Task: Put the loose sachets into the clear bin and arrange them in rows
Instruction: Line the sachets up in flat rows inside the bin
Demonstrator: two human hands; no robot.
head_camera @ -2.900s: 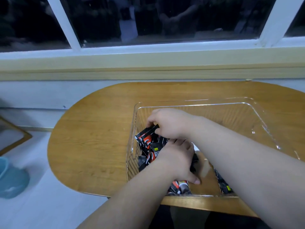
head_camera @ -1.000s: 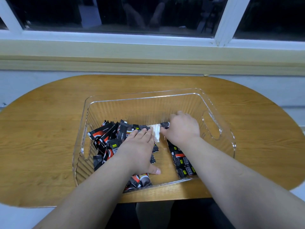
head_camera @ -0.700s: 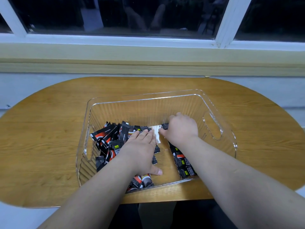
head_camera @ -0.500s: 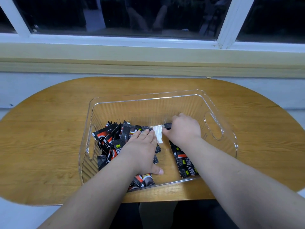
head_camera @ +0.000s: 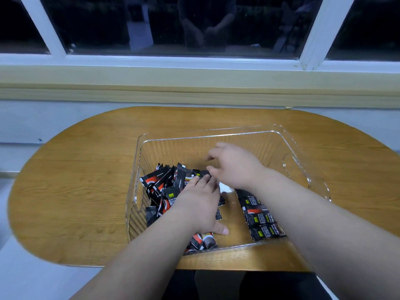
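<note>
A clear bin [head_camera: 296,148] stands on the wooden table. A jumbled pile of black-and-red sachets [head_camera: 164,185] fills its left half. A short row of sachets [head_camera: 259,217] lies side by side right of the middle. My left hand [head_camera: 199,206] presses flat on the pile, fingers straight, thumb out. My right hand [head_camera: 233,167] hovers over the pile's far right edge with fingers loosely spread and blurred; I see nothing held in it. A white sachet back [head_camera: 225,188] shows under its wrist.
The oval wooden table [head_camera: 75,191] sits against a wall below a window sill [head_camera: 194,83]. The bin has a cut-out handle in each end wall [head_camera: 291,167]. The bin's right part shows bare floor.
My right hand has let go of the sachet it pinched at the far end of the row and has moved left and up, toward the pile. My left hand stays flat on the pile.
</note>
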